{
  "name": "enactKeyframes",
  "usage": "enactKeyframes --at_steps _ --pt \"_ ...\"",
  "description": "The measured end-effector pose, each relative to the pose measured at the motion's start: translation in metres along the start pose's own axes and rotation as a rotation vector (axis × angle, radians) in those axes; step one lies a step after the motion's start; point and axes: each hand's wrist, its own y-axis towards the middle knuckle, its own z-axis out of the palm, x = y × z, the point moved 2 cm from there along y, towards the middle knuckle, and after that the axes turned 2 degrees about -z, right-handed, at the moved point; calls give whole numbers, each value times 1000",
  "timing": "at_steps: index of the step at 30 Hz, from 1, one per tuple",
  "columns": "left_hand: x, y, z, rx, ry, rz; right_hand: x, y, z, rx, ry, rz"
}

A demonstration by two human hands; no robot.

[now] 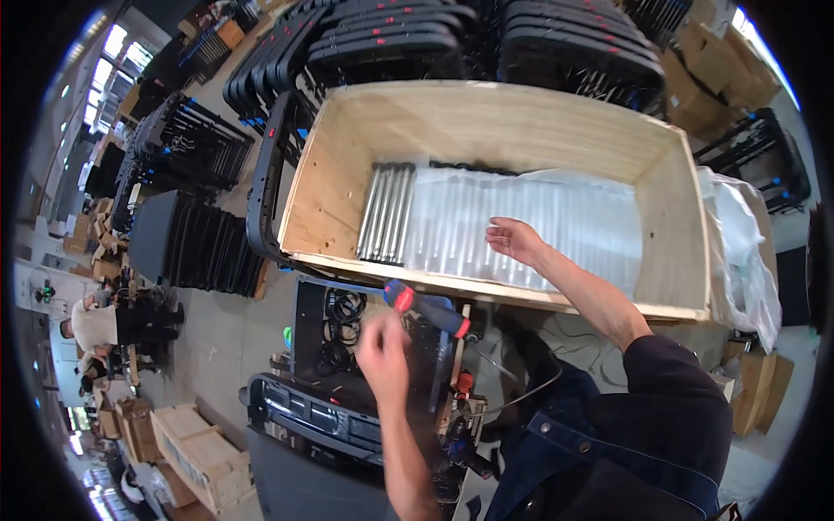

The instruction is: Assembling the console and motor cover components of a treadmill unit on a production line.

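My right hand (514, 240) reaches into a wooden crate (495, 282), over a translucent plastic sheet (556, 204). Its fingers are apart and nothing shows in them. Under the sheet lie rows of metal tubes; at the crate's left end several shiny tubes (387, 213) are uncovered. My left hand (382, 346) is smeared by motion in front of the crate. Just beyond it, by the crate's near edge, is a blue, black and red hand tool (430, 310), which looks like a power screwdriver. Whether it hangs or rests, I cannot tell.
A dark bin with coiled black cables (347, 306) stands below the crate. Black frames (382, 39) are stacked behind it. A black panel (317, 417) lies near my left forearm. Plastic wrapping (738, 243) drapes over the crate's right side. A person (95, 326) stands far left.
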Motion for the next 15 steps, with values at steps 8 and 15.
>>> enactKeyframes --at_steps 8,15 --pt "133 261 0 145 959 305 -134 179 34 -33 -212 604" --pt "144 280 15 199 947 212 -267 366 62 73 -543 503"
